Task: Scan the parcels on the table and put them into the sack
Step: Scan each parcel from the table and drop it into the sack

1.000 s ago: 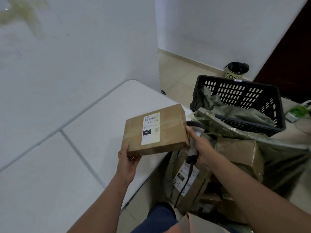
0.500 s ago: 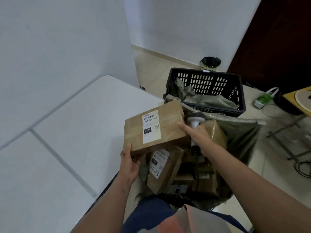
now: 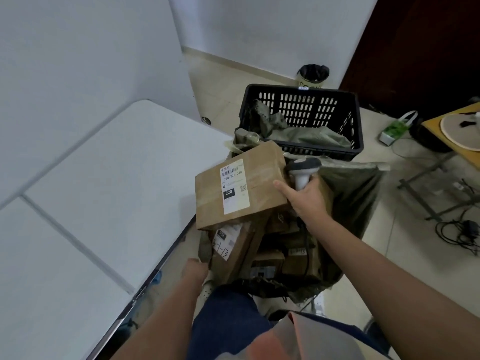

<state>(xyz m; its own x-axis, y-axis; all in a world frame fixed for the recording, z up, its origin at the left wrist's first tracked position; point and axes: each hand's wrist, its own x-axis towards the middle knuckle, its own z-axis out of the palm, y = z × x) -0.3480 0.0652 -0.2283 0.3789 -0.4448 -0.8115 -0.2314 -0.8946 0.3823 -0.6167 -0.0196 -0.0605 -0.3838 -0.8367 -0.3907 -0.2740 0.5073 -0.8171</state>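
The left hand (image 3: 195, 268) is blurred, and its fingers cannot be made out against the near edge of the sack (image 3: 358, 203). The top parcel (image 3: 241, 185) hides much of the boxes beneath. The small label print is unreadable. The worktop (image 3: 91, 203) runs off the left edge.

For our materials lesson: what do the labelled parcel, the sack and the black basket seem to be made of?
Parcel: brown corrugated cardboard, matte, with a tape seam and a white paper label.
Sack: thin olive-green plastic or woven fabric, slightly glossy and creased; which one is unclear.
Basket: rigid black moulded plastic, judging by its slotted walls.

White folding table (image 3: 104, 203) beside the tiled floor (image 3: 405, 245) with sack (image 3: 355, 203) and black crate (image 3: 301, 110)
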